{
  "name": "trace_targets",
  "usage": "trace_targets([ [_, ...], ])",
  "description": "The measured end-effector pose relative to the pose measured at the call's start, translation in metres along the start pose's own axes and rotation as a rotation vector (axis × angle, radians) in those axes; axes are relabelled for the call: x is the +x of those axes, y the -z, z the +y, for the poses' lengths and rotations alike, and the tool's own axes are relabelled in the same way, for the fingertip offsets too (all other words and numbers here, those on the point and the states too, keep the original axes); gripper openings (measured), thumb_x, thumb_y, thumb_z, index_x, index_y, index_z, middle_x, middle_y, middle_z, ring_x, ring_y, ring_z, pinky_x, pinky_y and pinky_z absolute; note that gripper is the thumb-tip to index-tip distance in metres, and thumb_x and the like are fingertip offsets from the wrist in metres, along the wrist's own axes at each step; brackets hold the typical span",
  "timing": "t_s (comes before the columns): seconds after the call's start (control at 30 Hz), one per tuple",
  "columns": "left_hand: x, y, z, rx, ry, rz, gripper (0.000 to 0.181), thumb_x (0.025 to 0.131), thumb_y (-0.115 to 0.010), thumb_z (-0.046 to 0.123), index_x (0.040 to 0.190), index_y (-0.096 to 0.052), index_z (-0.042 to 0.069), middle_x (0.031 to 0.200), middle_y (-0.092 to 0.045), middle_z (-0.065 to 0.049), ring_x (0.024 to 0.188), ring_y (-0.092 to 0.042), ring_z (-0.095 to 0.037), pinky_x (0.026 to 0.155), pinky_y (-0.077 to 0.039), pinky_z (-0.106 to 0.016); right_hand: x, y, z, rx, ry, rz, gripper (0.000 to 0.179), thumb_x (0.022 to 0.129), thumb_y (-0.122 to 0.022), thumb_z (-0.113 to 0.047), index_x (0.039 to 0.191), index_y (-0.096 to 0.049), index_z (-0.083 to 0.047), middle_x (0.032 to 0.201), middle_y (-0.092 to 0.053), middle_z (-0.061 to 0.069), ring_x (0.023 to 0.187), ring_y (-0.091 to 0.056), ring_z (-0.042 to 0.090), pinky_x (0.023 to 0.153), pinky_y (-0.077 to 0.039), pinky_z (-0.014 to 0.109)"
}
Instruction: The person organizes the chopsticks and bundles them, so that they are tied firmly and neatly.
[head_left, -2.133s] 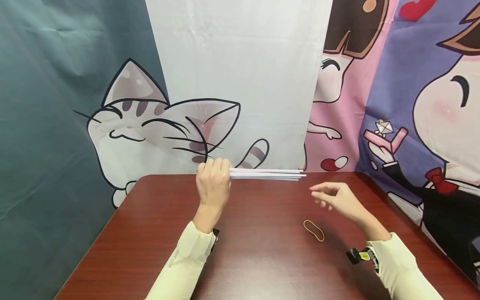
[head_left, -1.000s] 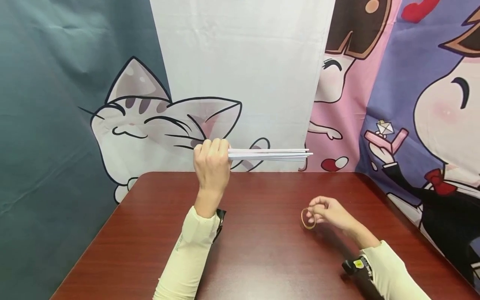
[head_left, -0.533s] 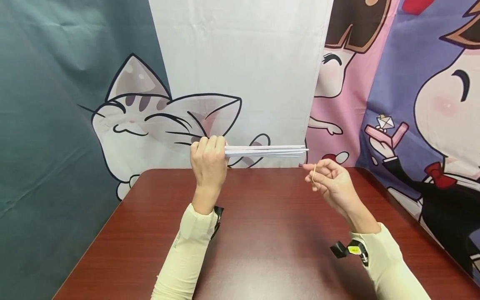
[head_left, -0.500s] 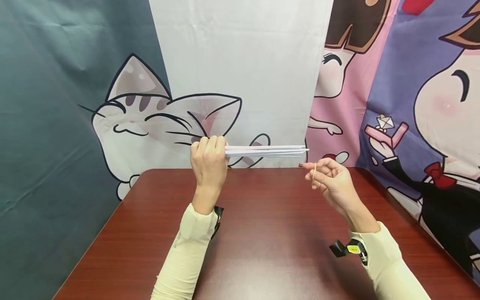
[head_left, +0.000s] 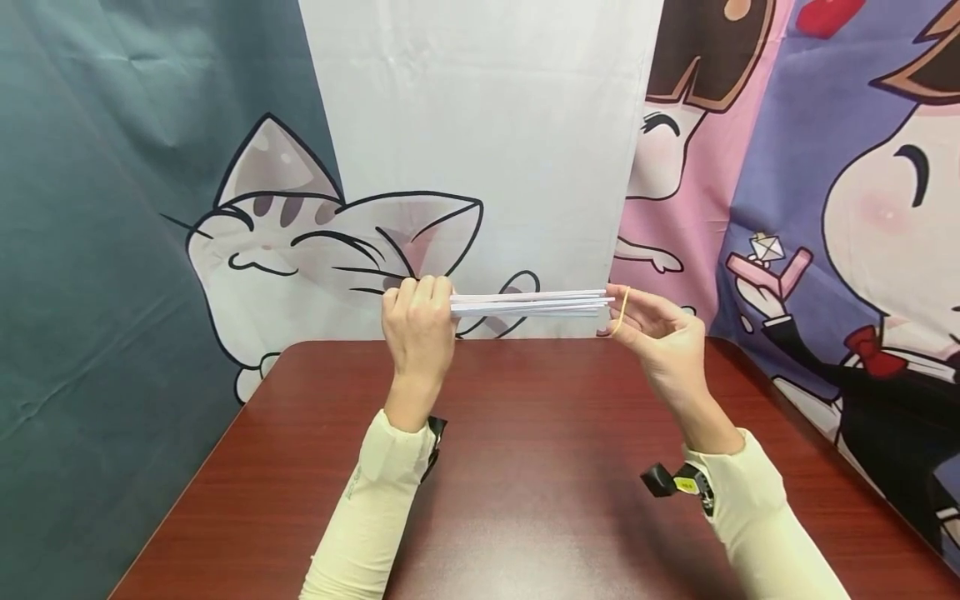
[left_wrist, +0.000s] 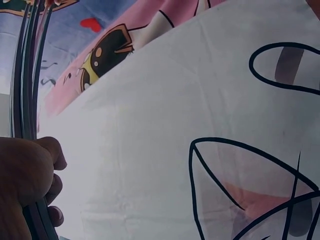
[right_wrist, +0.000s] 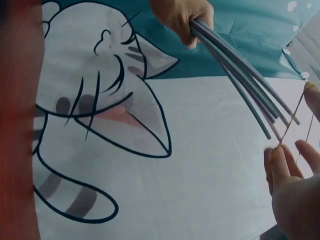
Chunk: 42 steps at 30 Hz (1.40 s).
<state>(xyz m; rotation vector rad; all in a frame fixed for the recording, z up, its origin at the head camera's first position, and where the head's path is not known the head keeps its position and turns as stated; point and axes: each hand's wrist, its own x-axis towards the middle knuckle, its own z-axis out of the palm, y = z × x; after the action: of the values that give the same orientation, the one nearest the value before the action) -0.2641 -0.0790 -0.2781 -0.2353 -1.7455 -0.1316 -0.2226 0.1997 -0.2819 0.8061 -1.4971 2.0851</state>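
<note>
My left hand grips a bundle of long, thin, pale sticks by one end, fingers wrapped around it above the far table edge. The bundle points right, and in the right wrist view its free ends fan slightly apart. A yellow rubber band is stretched between the thumb and fingers of my right hand, held at those free ends. In the right wrist view the rubber band crosses close to the stick tips; whether it touches them I cannot tell. The left wrist view shows the left hand curled round the sticks.
A reddish-brown table lies below both hands. Behind it hangs a cloth backdrop with cartoon figures. Each wrist wears a strapped black camera; the right camera juts out over the table.
The right hand picked the rubber band off the table, rose to the sticks' free ends and spread the band between its fingers. The left hand lifted the bundle, then stayed nearly still.
</note>
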Motion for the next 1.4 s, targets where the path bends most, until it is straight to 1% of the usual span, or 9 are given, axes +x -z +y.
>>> trace_targets([
  [0.1,-0.002,0.0,0.001,0.0,0.0,-0.006,0.023,0.09,-0.059,0.007,0.068,-0.052,0.006,0.061,-0.049,-0.007,0.063,-0.051,-0.028,0.063,-0.038,-0.04,0.002,-0.004,0.001,-0.049,0.001,-0.02,0.05,0.073,-0.065,0.027,0.121,-0.061,0.015,0.117,-0.071,0.014,0.104,-0.07,0.022,0.083,-0.055,0.029],
  [0.27,-0.004,-0.001,0.004,-0.011,-0.01,-0.022,0.019,0.088,-0.061,0.007,0.07,-0.054,0.006,0.062,-0.05,-0.007,0.063,-0.051,-0.028,0.064,-0.039,-0.04,0.004,-0.008,0.005,-0.065,-0.001,-0.118,0.054,0.071,-0.068,0.027,0.122,-0.059,0.016,0.115,-0.07,0.015,0.101,-0.07,0.02,0.084,-0.055,0.027],
  [0.43,-0.003,-0.001,0.01,-0.028,-0.031,-0.002,0.017,0.085,-0.063,0.005,0.071,-0.054,0.007,0.063,-0.051,-0.006,0.061,-0.049,-0.027,0.063,-0.038,-0.039,0.008,-0.014,0.009,-0.111,-0.045,-0.122,0.057,0.068,-0.068,0.028,0.123,-0.057,0.017,0.11,-0.071,0.013,0.094,-0.07,0.017,0.079,-0.057,0.028],
  [0.57,-0.003,-0.002,0.013,-0.032,-0.044,0.005,0.019,0.086,-0.064,0.007,0.07,-0.053,0.007,0.064,-0.051,-0.007,0.062,-0.049,-0.027,0.062,-0.037,-0.038,0.014,-0.011,0.006,-0.237,-0.075,-0.149,0.049,0.07,-0.077,0.018,0.117,-0.063,0.015,0.103,-0.074,0.006,0.086,-0.071,0.014,0.073,-0.058,0.028],
  [0.77,-0.007,-0.003,0.014,-0.004,-0.064,-0.027,0.019,0.086,-0.066,0.01,0.071,-0.053,0.009,0.066,-0.052,-0.005,0.064,-0.05,-0.026,0.063,-0.037,-0.037,0.027,-0.001,0.0,-0.456,-0.093,-0.204,0.036,0.071,-0.084,0.005,0.105,-0.072,0.009,0.094,-0.076,-0.002,0.077,-0.071,0.009,0.065,-0.056,0.021],
  [1.03,-0.012,-0.004,0.014,0.009,-0.087,-0.04,0.019,0.084,-0.065,0.006,0.071,-0.052,0.009,0.066,-0.051,-0.005,0.066,-0.052,-0.026,0.065,-0.037,-0.037,0.032,-0.007,-0.012,-0.599,-0.159,-0.321,0.046,0.075,-0.085,-0.005,0.118,-0.07,0.001,0.104,-0.074,0.011,0.089,-0.073,0.011,0.072,-0.056,0.023],
  [1.13,-0.011,-0.003,0.015,0.017,-0.102,-0.045,0.017,0.085,-0.063,0.006,0.072,-0.052,0.009,0.067,-0.052,-0.004,0.068,-0.053,-0.026,0.066,-0.038,-0.037,0.036,-0.011,-0.018,-0.729,-0.12,-0.34,0.045,0.073,-0.087,-0.011,0.114,-0.072,-0.003,0.104,-0.074,0.011,0.085,-0.072,0.01,0.069,-0.055,0.02],
  [1.27,-0.009,-0.002,0.017,0.021,-0.104,-0.064,0.016,0.083,-0.064,0.005,0.073,-0.053,0.01,0.068,-0.053,-0.004,0.069,-0.053,-0.026,0.067,-0.039,-0.037,0.039,-0.018,-0.022,-0.885,-0.003,-0.354,0.044,0.07,-0.09,-0.013,0.111,-0.075,-0.007,0.102,-0.075,0.007,0.081,-0.071,0.011,0.068,-0.051,0.016],
  [1.4,-0.007,-0.001,0.019,0.013,-0.098,-0.076,0.017,0.08,-0.067,0.004,0.072,-0.053,0.009,0.068,-0.053,-0.005,0.069,-0.053,-0.026,0.066,-0.039,-0.037,0.037,-0.021,-0.021,-0.909,0.103,-0.351,0.044,0.067,-0.09,-0.009,0.106,-0.07,-0.006,0.104,-0.075,0.005,0.079,-0.072,0.015,0.067,-0.05,0.015],
])
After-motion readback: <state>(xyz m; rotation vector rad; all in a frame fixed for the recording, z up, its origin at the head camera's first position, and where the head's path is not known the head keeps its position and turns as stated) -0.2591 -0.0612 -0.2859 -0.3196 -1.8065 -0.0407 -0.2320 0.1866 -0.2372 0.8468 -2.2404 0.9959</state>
